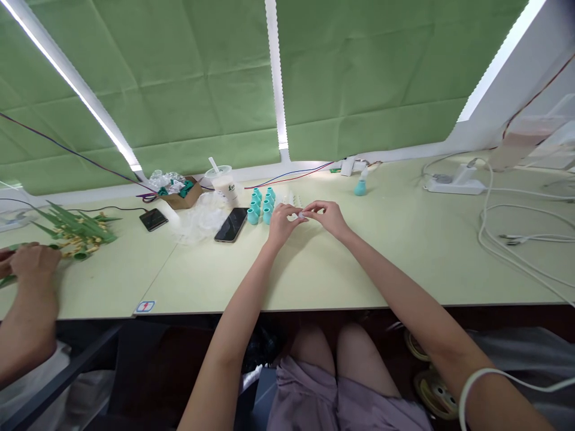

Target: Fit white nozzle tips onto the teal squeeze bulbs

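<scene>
My left hand (283,223) and my right hand (330,216) meet over the table, fingertips pinched together on a small whitish piece (302,215). Its exact kind is too small to make out. Just left of my left hand stand two rows of teal rubber bulbs (253,215), some partly hidden behind the hand. Behind my fingers lie several small clear pieces (295,200). Farther back on the right, one teal bulb (360,188) stands upright with a clear tip on top.
Left of the bulbs lie a phone (232,225), clear plastic bags (202,218), a drink cup (223,182) and a cardboard box (188,196). A power strip (456,184) and white cables (485,227) are at right. At far left, another person's hand (36,260) is near green stems (74,227).
</scene>
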Demonstrator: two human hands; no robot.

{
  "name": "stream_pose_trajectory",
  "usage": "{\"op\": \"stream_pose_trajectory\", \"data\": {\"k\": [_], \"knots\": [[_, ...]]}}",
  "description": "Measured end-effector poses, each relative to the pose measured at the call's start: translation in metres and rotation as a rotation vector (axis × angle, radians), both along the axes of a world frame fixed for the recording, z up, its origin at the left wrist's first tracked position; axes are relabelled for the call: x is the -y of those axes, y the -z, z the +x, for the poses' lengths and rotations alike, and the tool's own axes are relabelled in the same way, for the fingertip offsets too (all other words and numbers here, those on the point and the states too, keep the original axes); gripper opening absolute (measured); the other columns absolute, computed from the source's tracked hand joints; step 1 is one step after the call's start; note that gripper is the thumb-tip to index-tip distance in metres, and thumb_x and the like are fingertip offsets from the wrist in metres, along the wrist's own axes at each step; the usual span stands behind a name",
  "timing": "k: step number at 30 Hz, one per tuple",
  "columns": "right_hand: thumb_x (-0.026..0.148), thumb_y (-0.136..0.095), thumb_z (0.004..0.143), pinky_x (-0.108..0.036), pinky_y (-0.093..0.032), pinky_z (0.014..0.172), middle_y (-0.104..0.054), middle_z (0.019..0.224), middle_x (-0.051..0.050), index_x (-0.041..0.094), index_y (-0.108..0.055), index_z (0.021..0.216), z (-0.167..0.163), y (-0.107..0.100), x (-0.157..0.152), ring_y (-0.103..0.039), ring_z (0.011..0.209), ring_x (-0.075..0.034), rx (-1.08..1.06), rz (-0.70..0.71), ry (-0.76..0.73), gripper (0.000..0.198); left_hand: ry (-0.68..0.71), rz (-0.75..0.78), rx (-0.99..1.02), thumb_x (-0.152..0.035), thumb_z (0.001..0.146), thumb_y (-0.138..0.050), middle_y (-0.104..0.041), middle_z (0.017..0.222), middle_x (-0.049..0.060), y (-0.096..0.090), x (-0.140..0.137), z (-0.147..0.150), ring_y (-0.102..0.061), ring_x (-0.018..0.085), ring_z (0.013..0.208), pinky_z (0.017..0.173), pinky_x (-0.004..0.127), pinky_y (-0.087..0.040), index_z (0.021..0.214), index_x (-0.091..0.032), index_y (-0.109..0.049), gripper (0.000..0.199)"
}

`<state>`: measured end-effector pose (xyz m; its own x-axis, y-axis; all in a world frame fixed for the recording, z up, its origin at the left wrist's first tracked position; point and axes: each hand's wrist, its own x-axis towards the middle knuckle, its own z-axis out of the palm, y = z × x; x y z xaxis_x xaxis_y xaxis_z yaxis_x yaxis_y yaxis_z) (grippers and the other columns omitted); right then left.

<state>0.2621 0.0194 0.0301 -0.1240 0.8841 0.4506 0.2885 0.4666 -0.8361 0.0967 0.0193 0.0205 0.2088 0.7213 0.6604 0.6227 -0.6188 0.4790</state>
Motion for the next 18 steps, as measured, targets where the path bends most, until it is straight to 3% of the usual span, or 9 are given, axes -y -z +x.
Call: {"op": "stream_pose_trajectory", "data": {"k": [11,18], "knots": [[0.038,-0.073,0.063,-0.031,-0.044,0.076,-0.071,0.078,-0.002,0.021,-0.071,0.070,0.0023,0.0031,-0.0052,-0.061,0.075,-0.017,-0.131,-0.119,-0.087,0.018,-0.061,0.086,-0.058,-0.036,0.078,-0.066,-0.066,0.080,0.003,0.0021,0.0006,0.0008,-0.051,0.018,0.081,0.071,0.029,-0.042,0.092,-0.026,-0.072,0.019],[0.038,-0.082,0.051,-0.030,-0.048,0.080,-0.071,0.080,-0.002,0.019,-0.069,0.076,0.0041,0.0029,-0.0021,-0.064,0.079,-0.016,-0.355,-0.416,-0.192,0.034,-0.087,0.240,-0.147,-0.034,0.081,-0.062,-0.065,0.079,0.003,0.0066,0.0004,0.0027,-0.048,0.016,0.078,0.070,0.027,-0.042,0.095,-0.024,-0.071,0.019]]}}
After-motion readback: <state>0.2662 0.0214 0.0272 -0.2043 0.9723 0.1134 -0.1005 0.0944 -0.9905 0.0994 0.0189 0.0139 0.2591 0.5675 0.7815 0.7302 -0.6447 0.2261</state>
